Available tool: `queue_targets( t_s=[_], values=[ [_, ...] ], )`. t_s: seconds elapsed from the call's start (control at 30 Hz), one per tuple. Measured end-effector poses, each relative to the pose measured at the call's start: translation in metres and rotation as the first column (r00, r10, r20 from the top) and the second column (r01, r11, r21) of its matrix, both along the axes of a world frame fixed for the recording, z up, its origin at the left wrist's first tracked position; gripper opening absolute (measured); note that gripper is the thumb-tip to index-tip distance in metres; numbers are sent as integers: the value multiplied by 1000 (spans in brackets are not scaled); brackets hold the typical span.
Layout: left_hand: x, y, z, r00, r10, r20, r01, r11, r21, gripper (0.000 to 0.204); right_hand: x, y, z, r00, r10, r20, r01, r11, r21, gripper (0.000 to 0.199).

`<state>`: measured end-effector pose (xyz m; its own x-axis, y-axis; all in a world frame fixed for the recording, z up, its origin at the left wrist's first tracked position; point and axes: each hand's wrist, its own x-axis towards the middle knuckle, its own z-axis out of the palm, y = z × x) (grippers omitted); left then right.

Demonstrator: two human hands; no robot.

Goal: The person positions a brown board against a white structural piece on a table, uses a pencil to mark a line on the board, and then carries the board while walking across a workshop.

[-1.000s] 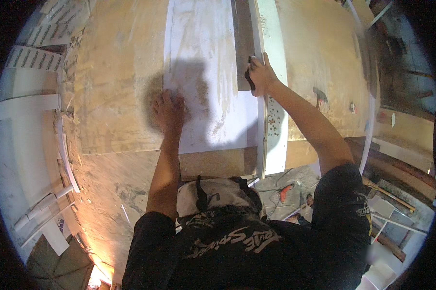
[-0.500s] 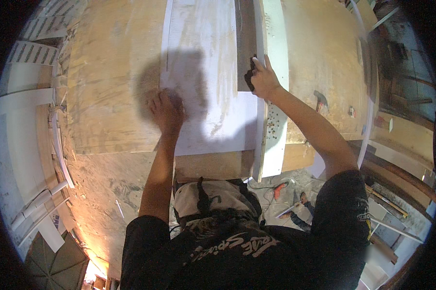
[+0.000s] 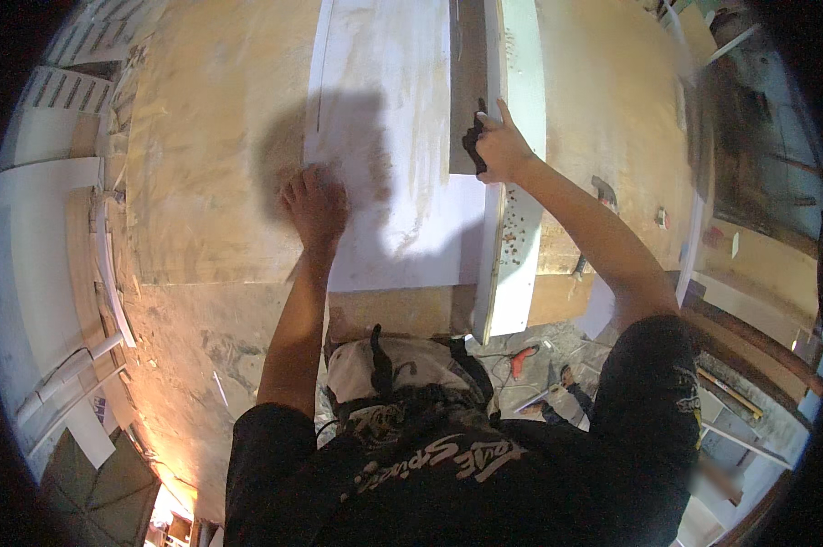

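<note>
Left hand (image 3: 317, 205): it is resting on the near left part of the white panel (image 3: 416, 109), its grip lying spread. Right hand (image 3: 504, 153): it is closing its grip around a black-handled item (image 3: 473, 141) beside the long white rail (image 3: 510, 310); the item's working end is not showing clearly. The panel is lying between the hands on the tan counter (image 3: 211, 182), with a dark strip (image 3: 468, 73) running along its right side.

Obstructions: the rail is standing along the right of the dark strip, with small brown bits (image 3: 514, 239) lying on it. The right forearm is crossing over the rail and hiding part of the hammer (image 3: 605, 193). A small red-and-white object (image 3: 663, 218) is sitting farther right. A shadow is falling around the left hand.

Surroundings: an orange-red tool (image 3: 521, 362) is lying on the floor (image 3: 184, 365); pale sheets (image 3: 51, 219) are lying at left.
</note>
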<state>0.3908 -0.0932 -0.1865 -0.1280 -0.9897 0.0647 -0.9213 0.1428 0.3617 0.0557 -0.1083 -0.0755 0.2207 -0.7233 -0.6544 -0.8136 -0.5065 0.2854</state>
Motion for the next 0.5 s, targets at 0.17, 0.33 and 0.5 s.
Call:
queue_targets(
  t_s=[0.17,0.33,0.5],
  values=[
    [1,0,-2,998,-1,-62,-6,995,-103,52,-1,3,1,1000,30,2,-30,999,-11,43],
    [1,-3,-3,999,-21,-45,15,993,-113,55,3,1,0,998,54,40,-53,998,-21,45],
    [0,-2,-3,999,-8,-51,3,994,-105,54,11,4,-1,997,57,-48,-58,998,-20,47]
  ],
)
